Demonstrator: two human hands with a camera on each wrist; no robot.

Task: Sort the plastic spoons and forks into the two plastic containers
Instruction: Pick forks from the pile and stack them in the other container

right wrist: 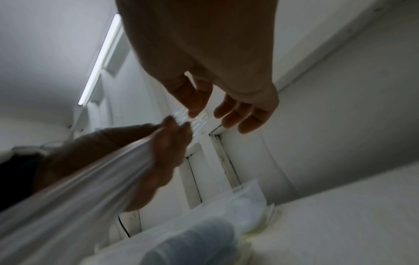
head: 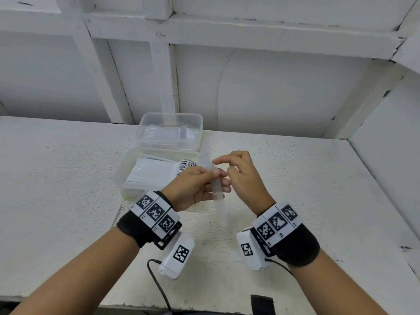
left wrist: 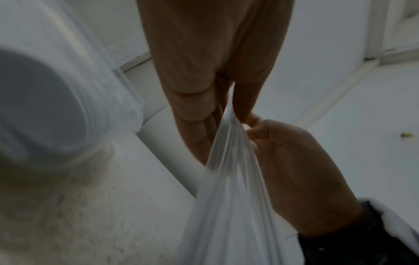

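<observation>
Nearest, two forearms with tagged wristbands reach over a white table (head: 295, 178). The left hand (head: 193, 189) grips a stack (head: 217, 189) of clear plastic cutlery, fingers and thumb curled round its middle, held above the table. The stack runs from near the wrists up and away; its far end looks like fork tines, though blur makes that uncertain. The right hand (head: 241, 176) is beside the stack's far end, forefinger and thumb stretched toward it, other fingers loosely curled; it seems to touch or pick at the top piece but grips nothing plainly.

Just beyond the hands sits the near container (head: 120, 178), holding a tidy row of nested white spoons. Behind it, touching or nearly so, the far container (head: 195, 123) holds a clear stack, probably forks.

No loose cutlery shows on the table, so the sorting looks almost done: what remains is the stack in hand.

The table is open to the right and left. A white wall (head: 272, 87) rises just behind the far container, and a side wall bounds the right, so reach room is ample sideways, tight at the back.
</observation>
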